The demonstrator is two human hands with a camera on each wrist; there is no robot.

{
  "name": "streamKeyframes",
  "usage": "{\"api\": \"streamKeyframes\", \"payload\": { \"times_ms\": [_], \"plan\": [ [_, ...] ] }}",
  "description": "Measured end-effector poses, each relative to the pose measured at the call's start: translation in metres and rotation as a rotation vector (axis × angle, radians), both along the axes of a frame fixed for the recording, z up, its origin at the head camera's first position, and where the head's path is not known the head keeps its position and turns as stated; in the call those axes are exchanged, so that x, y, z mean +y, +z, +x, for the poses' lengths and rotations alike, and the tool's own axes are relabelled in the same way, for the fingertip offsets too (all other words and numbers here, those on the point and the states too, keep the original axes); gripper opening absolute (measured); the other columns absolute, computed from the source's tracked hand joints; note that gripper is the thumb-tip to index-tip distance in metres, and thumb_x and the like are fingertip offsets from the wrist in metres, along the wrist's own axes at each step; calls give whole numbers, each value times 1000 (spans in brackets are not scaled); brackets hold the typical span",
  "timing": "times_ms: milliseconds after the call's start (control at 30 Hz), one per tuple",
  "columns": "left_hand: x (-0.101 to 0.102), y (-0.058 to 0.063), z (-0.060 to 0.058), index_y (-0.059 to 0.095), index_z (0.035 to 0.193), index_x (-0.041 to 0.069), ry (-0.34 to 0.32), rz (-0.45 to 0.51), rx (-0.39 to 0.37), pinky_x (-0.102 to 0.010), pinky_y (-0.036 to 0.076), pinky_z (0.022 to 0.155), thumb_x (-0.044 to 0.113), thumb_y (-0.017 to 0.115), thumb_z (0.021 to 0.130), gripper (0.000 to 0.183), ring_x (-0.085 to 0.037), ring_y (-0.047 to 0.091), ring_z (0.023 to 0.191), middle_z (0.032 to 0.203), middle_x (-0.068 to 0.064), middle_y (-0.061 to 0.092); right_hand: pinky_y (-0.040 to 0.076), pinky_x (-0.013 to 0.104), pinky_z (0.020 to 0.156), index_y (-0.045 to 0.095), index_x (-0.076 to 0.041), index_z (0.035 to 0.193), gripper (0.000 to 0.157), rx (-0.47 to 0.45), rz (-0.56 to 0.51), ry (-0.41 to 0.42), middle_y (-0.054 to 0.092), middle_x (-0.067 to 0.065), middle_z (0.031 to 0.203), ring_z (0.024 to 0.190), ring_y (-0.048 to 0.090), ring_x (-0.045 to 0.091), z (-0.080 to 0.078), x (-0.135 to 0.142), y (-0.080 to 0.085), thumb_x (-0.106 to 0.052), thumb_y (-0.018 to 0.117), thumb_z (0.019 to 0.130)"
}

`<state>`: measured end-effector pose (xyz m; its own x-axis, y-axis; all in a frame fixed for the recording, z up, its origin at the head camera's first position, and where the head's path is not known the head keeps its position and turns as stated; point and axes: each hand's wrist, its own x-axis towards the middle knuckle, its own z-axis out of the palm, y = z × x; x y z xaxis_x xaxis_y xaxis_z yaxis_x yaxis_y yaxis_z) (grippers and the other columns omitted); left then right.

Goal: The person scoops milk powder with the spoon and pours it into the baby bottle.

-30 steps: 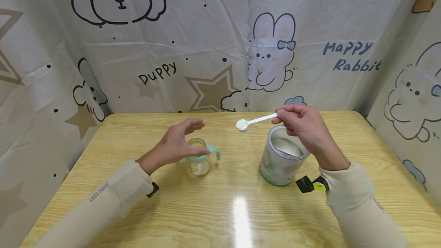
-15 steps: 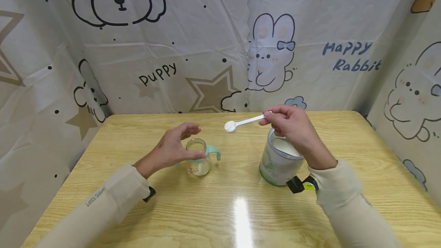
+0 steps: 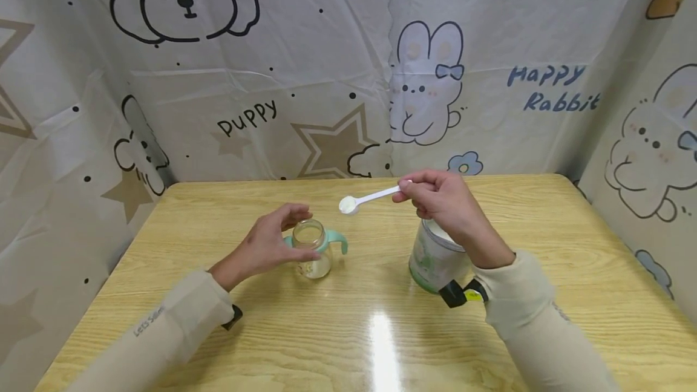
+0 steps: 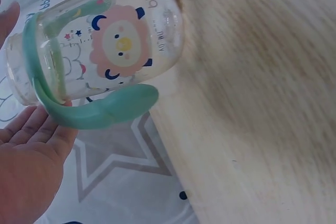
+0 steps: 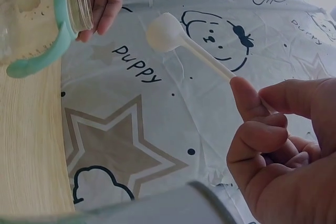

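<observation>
A clear baby bottle [image 3: 316, 268] stands uncapped on the table, a mint-green collar with two handles [image 4: 105, 109] around its neck. My left hand [image 3: 267, 242] is spread around the neck, thumb in front and fingers behind. Whether the skin touches the bottle is hard to tell. Some pale contents show low in the bottle. With thumb and forefinger, my right hand [image 3: 443, 204] pinches the end of a white measuring scoop [image 3: 374, 196]. White powder fills its bowl, which hangs in the air up and right of the bottle mouth.
An uncovered can [image 3: 432, 259] of white powder stands right of the bottle, partly under my right wrist. The wooden table [image 3: 261, 343] ends at the back against a printed fabric curtain [image 3: 218, 156].
My right hand has carried the filled scoop left, away from above the can and closer to the bottle. My left hand has shifted slightly down around the bottle neck.
</observation>
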<state>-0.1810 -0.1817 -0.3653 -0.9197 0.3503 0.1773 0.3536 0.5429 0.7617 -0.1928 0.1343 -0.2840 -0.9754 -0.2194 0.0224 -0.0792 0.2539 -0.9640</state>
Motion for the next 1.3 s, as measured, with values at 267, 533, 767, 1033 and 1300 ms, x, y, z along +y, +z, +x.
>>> {"api": "streamKeyframes", "payload": {
  "times_ms": [267, 533, 767, 1033, 1300],
  "plan": [
    [-2, -10, 2, 53, 134, 2, -3, 10, -3, -51, 49, 103, 23, 94, 69, 80, -34, 59, 120, 129, -13, 61, 38, 17, 53, 66, 6, 112, 24, -12, -25, 40, 73, -1, 85, 60, 42, 7, 0, -10, -5, -15, 61, 101],
    [-3, -15, 4, 54, 132, 0, 16, 5, 20, -51, 50, 101, 20, 94, 69, 77, -35, 60, 117, 127, -15, 62, 39, 17, 54, 66, 6, 113, 23, -4, -48, 62, 74, 0, 86, 60, 43, 7, 0, -24, -6, -13, 61, 100],
    [-4, -16, 4, 55, 131, 2, 29, 15, -4, -52, 51, 99, 20, 94, 70, 75, -35, 60, 117, 125, -14, 62, 42, 17, 55, 67, 4, 113, 22, -4, -33, 86, 74, 2, 87, 62, 45, 7, 2, -38, -5, -12, 60, 100],
    [-2, -16, 4, 56, 129, 4, 34, 32, -14, -50, 53, 97, 18, 94, 70, 72, -33, 62, 115, 123, -13, 64, 41, 17, 53, 68, 4, 110, 19, 15, -13, 91, 74, 6, 88, 62, 45, 7, 2, -48, -12, -10, 59, 100],
    [-2, -16, 2, 54, 130, 2, 34, 25, -22, -52, 52, 98, 19, 93, 71, 73, -34, 62, 116, 123, -13, 64, 41, 17, 52, 70, -1, 106, 16, 18, 35, 83, 75, 7, 89, 66, 49, 11, 2, -57, -18, -12, 60, 100]
  ]
}}
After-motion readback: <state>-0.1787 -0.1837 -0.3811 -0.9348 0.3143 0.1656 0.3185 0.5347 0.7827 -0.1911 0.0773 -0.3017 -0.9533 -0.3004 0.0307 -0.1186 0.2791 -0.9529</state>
